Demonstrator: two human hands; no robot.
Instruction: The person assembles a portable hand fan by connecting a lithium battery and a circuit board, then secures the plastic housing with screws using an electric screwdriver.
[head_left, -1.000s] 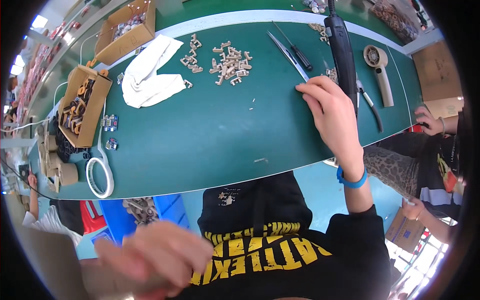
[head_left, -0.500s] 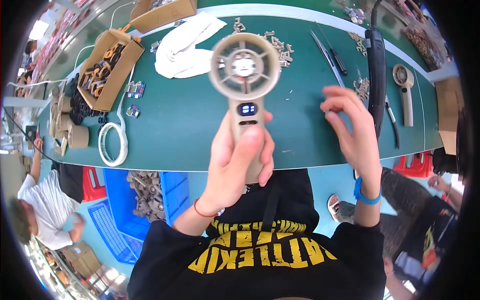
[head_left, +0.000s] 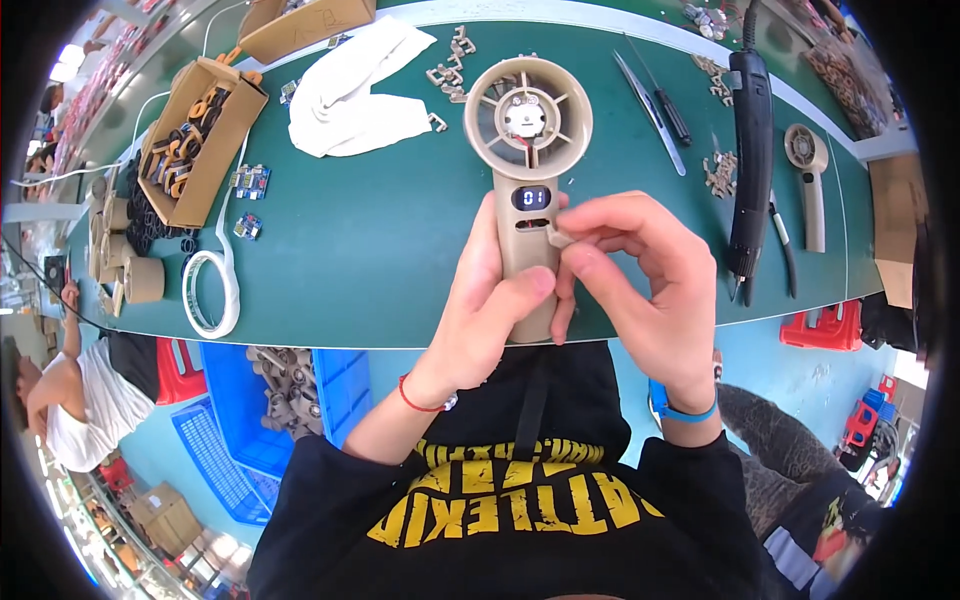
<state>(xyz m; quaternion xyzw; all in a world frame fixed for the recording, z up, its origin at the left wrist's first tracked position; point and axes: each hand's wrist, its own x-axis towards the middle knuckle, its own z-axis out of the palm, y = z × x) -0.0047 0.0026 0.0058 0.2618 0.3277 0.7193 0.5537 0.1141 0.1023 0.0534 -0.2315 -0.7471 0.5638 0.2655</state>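
A beige handheld fan (head_left: 524, 255) stands upright in my left hand (head_left: 478, 318), its round ringed head pointing away from me. My left fingers wrap its handle, with the thumb pressed on the front. The small display on the handle is lit, and beneath it is a dark slot. My right hand (head_left: 655, 275) is closed in a pinch beside that slot. Between its thumb and fingertips shows a small beige plastic piece (head_left: 558, 238), close against the handle's right edge. The fingers partly hide this piece.
On the green table (head_left: 340, 240) lie a white cloth (head_left: 350, 95), a tape roll (head_left: 210, 295), tweezers (head_left: 650, 110), and a second fan (head_left: 812, 190). A black electric screwdriver (head_left: 750, 170) hangs at right. A cardboard box (head_left: 215, 165) of parts stands left; a blue crate (head_left: 235, 400) sits below.
My right hand has come in from the right to the fan's handle. The fan has shifted slightly right, and its blades and display now look sharper.
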